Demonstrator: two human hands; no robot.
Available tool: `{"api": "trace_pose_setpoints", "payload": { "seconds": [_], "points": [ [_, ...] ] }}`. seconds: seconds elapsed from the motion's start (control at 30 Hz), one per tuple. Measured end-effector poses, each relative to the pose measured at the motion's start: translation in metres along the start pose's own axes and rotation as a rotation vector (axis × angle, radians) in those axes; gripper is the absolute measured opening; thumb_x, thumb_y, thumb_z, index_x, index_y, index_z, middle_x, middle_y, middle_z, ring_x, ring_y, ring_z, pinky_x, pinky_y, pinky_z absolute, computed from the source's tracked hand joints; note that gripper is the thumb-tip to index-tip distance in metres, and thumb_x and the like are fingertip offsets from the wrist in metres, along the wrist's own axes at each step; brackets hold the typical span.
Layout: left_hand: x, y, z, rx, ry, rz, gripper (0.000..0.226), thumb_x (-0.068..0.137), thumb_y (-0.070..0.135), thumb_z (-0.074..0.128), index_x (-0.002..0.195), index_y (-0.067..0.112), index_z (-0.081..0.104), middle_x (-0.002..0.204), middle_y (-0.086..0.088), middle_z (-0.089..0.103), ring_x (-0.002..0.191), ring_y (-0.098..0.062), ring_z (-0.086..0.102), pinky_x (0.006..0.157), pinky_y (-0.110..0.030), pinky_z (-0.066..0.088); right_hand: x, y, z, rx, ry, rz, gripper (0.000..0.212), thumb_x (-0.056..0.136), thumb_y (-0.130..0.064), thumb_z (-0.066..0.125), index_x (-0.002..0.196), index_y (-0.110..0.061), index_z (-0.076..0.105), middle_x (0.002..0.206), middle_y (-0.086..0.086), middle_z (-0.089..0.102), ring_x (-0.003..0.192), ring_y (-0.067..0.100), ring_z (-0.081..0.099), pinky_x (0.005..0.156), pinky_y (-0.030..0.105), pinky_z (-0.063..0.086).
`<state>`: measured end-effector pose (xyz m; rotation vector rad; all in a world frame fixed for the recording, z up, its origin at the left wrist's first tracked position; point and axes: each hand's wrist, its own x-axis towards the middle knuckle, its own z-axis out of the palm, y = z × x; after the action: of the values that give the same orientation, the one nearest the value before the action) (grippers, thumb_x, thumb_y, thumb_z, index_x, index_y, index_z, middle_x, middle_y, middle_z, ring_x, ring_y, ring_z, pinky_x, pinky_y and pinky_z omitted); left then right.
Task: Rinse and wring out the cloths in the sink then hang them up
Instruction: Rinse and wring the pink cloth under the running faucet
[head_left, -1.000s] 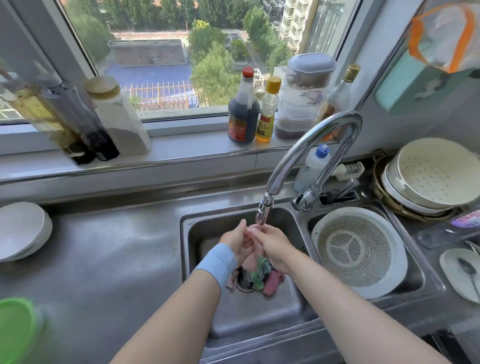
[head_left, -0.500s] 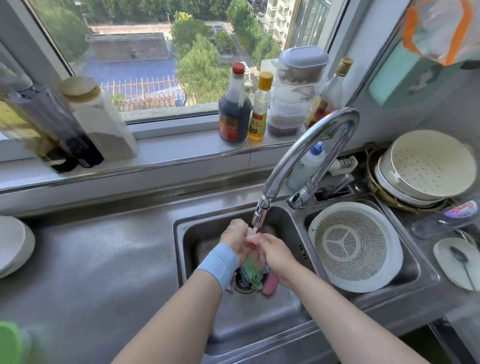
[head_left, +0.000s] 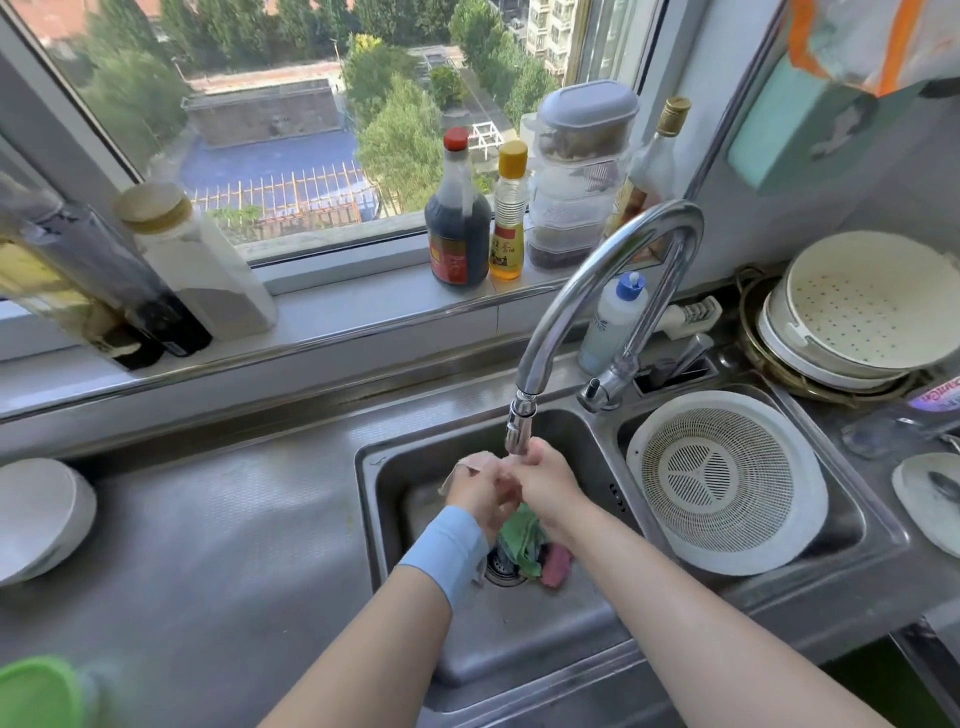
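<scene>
**Kitchen sink: rinsing going on, nothing hung up yet**

Grey steel counter (head_left: 208, 545) runs under the window, with a deep steel sink (head_left: 379, 519) set in it. Over the sink, the left hand (head_left: 480, 493), which wears a blue wristband, and the right hand (head_left: 548, 480) both squeeze a pale pink cloth (head_left: 470, 462) just under the shiny curved tap (head_left: 597, 275). Water is too hard to see. A crumpled green cloth (head_left: 519, 540) and a dark pink cloth (head_left: 557, 564) lie on the drain below and look not yet rinsed. Wringing and hanging seem left to do.

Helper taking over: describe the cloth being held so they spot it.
Find the faucet over the left basin. Under its spout, left hand and right hand grip a pale cloth. The green cloth and pink cloth lie lower, by the drain.
</scene>
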<state>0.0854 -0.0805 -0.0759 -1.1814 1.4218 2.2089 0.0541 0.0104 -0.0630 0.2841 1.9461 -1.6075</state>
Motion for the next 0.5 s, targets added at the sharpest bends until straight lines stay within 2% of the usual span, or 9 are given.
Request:
{"api": "trace_pose_setpoints", "payload": {
  "seconds": [0.07, 0.1, 0.17, 0.2, 0.27, 0.33, 0.43, 0.47, 0.5],
  "points": [
    [0.002, 0.003, 0.003, -0.022, 0.026, -0.027, 0.018, 0.091, -0.003, 0.052, 0.081, 0.009, 0.045, 0.053, -0.005, 0.049, 0.037, -0.013, 0.046, 0.039, -0.018, 0.037, -0.005, 0.009, 0.001, -0.098, -0.009, -0.049, 0.004, 0.09, -0.012, 0.064, 0.089, -0.009, 0.061, 0.08, 0.008, 0.067, 0.072, 0.014, 0.06, 0.07, 0.03, 0.05],
    [0.003, 0.003, 0.002, -0.002, 0.06, -0.017, 0.013, 0.092, -0.003, 0.05, 0.086, 0.009, 0.048, 0.054, -0.005, 0.049, 0.036, -0.013, 0.046, 0.036, -0.016, 0.034, -0.007, 0.013, 0.0, -0.111, 0.017, -0.052, 0.011, 0.091, -0.015, 0.065, 0.087, -0.006, 0.062, 0.079, 0.009, 0.067, 0.071, 0.013, 0.06, 0.07, 0.029, 0.05],
    [0.002, -0.001, 0.001, 0.044, 0.086, 0.019, 0.007, 0.096, 0.009, 0.054, 0.098, 0.005, 0.059, 0.063, -0.007, 0.055, 0.04, -0.012, 0.05, 0.035, -0.015, 0.034, -0.007, 0.019, -0.003, -0.016, 0.055, -0.048, 0.018, 0.096, -0.018, 0.063, 0.09, 0.0, 0.061, 0.072, 0.009, 0.067, 0.059, 0.009, 0.061, 0.059, 0.021, 0.049],
    [0.002, -0.005, 0.001, 0.073, 0.08, 0.051, 0.016, 0.097, 0.018, 0.057, 0.1, 0.003, 0.064, 0.067, -0.009, 0.06, 0.046, -0.015, 0.054, 0.038, -0.018, 0.037, -0.005, 0.019, -0.005, 0.044, 0.067, -0.034, 0.022, 0.099, -0.02, 0.058, 0.093, 0.0, 0.059, 0.072, 0.009, 0.067, 0.056, 0.008, 0.063, 0.054, 0.02, 0.049],
    [0.002, -0.009, 0.003, 0.15, 0.069, 0.111, 0.029, 0.095, 0.03, 0.061, 0.095, 0.003, 0.071, 0.081, -0.017, 0.071, 0.064, -0.024, 0.063, 0.052, -0.029, 0.05, -0.001, 0.02, -0.009, 0.029, 0.078, 0.046, 0.025, 0.103, -0.032, 0.047, 0.093, -0.009, 0.053, 0.066, 0.005, 0.064, 0.051, 0.012, 0.06, 0.047, 0.023, 0.046],
    [-0.003, -0.011, 0.007, 0.273, 0.063, 0.159, 0.034, 0.093, 0.042, 0.06, 0.089, 0.012, 0.076, 0.088, -0.013, 0.075, 0.078, -0.027, 0.068, 0.069, -0.034, 0.055, 0.001, 0.019, -0.011, 0.065, -0.041, 0.193, 0.028, 0.102, -0.039, 0.04, 0.086, -0.019, 0.051, 0.05, -0.005, 0.055, 0.043, 0.01, 0.051, 0.046, 0.02, 0.04],
    [-0.002, -0.015, 0.01, 0.531, 0.11, 0.299, 0.026, 0.094, 0.042, 0.057, 0.087, 0.023, 0.074, 0.095, -0.004, 0.074, 0.093, -0.027, 0.067, 0.084, -0.034, 0.054, 0.006, 0.018, -0.01, 0.005, -0.097, 0.15, 0.027, 0.101, -0.028, 0.039, 0.084, -0.02, 0.059, 0.057, -0.004, 0.051, 0.05, 0.01, 0.044, 0.048, 0.019, 0.032],
    [-0.001, -0.014, 0.01, 0.58, 0.135, 0.318, 0.019, 0.093, 0.038, 0.058, 0.087, 0.023, 0.069, 0.1, -0.006, 0.07, 0.093, -0.029, 0.066, 0.083, -0.035, 0.055, 0.008, 0.019, -0.01, -0.008, -0.071, 0.087, 0.024, 0.101, -0.024, 0.04, 0.085, -0.018, 0.057, 0.062, -0.002, 0.049, 0.054, 0.011, 0.042, 0.047, 0.019, 0.031],
    [-0.001, -0.012, 0.01, 0.561, 0.145, 0.294, 0.011, 0.092, 0.033, 0.057, 0.089, 0.023, 0.061, 0.099, -0.007, 0.066, 0.084, -0.026, 0.065, 0.073, -0.032, 0.056, 0.008, 0.02, -0.009, -0.039, -0.066, 0.014, 0.022, 0.101, -0.02, 0.042, 0.082, -0.017, 0.054, 0.063, -0.001, 0.047, 0.056, 0.011, 0.04, 0.048, 0.02, 0.031]
  ]
}}
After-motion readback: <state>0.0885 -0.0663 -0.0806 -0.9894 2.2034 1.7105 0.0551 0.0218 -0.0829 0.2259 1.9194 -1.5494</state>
